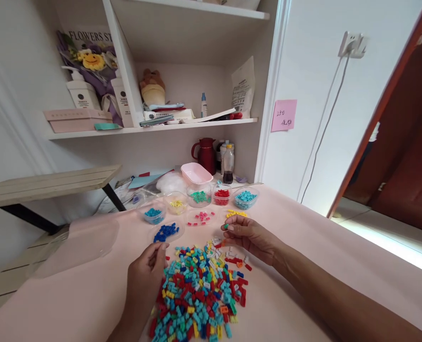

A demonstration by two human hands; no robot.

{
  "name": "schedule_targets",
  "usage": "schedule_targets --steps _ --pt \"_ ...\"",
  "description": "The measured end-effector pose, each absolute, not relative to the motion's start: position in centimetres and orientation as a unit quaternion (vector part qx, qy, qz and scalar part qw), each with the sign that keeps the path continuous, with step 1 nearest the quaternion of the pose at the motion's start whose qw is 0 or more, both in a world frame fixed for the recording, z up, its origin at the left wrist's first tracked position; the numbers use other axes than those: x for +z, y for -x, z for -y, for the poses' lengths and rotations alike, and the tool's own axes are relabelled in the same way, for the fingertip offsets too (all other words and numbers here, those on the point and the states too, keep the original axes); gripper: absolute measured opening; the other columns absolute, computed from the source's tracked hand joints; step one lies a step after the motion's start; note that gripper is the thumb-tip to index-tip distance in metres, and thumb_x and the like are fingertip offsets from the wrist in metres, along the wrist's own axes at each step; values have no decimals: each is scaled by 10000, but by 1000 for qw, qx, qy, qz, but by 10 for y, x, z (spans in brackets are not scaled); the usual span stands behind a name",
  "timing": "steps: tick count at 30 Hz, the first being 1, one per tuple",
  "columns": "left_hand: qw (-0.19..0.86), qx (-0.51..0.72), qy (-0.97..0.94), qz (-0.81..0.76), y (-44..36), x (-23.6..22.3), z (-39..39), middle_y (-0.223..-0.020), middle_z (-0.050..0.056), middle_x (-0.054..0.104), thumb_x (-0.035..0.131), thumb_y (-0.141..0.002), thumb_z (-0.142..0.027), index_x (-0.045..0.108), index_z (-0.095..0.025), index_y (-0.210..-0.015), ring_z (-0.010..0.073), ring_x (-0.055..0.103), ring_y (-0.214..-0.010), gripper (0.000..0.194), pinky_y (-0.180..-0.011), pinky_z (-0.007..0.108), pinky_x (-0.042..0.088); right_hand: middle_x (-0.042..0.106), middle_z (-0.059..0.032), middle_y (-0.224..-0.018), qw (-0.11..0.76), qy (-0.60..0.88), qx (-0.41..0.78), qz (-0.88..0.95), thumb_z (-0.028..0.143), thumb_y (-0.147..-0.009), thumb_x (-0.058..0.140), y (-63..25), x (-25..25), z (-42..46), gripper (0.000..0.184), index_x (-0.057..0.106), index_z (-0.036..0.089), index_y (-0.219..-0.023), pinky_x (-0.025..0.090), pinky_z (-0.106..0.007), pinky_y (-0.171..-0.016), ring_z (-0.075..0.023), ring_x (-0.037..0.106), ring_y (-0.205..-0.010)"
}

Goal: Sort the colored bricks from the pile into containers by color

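My right hand (251, 236) is raised over the far right side of the loose pile, pinching a small green toy brick (226, 227) between thumb and fingertips. My left hand (145, 268) rests at the pile's left edge with its fingers curled together; whatever it may hold is hidden. Between the hands spreads a heap of mixed toy bricks (200, 289) in turquoise, red, yellow, blue, white, green and orange. Just beyond my left hand, dark blue bricks (166, 232) lie in a shallow clear container. Pink bricks (201, 218) and yellow bricks (236, 213) sit farther back.
Behind stand clear tubs of green bricks (199, 196), red bricks (221, 195), turquoise bricks (245, 198), pale yellow bricks (177, 204) and blue bricks (153, 214). A pink basin (196, 174), dark red jug (206, 156) and bottle (228, 164) are farther back. A clear lid (79, 244) lies left.
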State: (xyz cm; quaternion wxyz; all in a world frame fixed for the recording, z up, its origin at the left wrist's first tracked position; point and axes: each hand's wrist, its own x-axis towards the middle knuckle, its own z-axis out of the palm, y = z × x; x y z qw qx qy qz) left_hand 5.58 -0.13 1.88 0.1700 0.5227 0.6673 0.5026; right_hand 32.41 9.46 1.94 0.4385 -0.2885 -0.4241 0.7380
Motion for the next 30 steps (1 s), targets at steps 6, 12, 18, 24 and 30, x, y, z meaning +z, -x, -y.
schedule_targets --steps 6,12,18,24,30 --pt "176 503 -523 -665 -55 17 0 -597 -15 626 520 -768 -552 685 -198 -880 155 579 -522 406 -485 221 419 692 -32 -877 421 301 711 475 184 -666 803 -323 21 -92 272 636 162 -880 580 -330 -770 -142 671 -741" --pt "186 502 -514 -670 -52 14 -1 -608 -17 625 530 -754 -581 677 -204 -907 163 590 -554 433 -500 220 425 689 -38 -857 417 293 718 475 213 -674 794 -323 21 -92 276 625 159 -885 576 -343 -762 -156 676 -736" --pt "180 498 -514 -675 -53 17 1 -624 -6 634 526 -734 -597 681 -198 -893 167 588 -542 456 -485 223 420 690 -37 -830 399 299 721 481 202 -656 804 -323 22 -90 311 625 154 -905 570 -308 -726 -154 677 -716" --pt "188 509 -506 -671 -54 17 0 -587 -9 615 536 -729 -592 683 -186 -887 165 579 -523 459 -460 220 412 676 -22 -851 403 303 723 473 160 -623 816 -320 23 -88 359 630 167 -931 562 -293 -714 -140 666 -717" --pt "184 513 -514 -662 -52 13 -2 -572 -12 609 529 -757 -574 677 -188 -882 161 575 -521 432 -474 217 424 679 -28 -810 406 328 706 479 266 -682 784 -320 25 -87 274 644 154 -889 538 -266 -670 -127 654 -659"
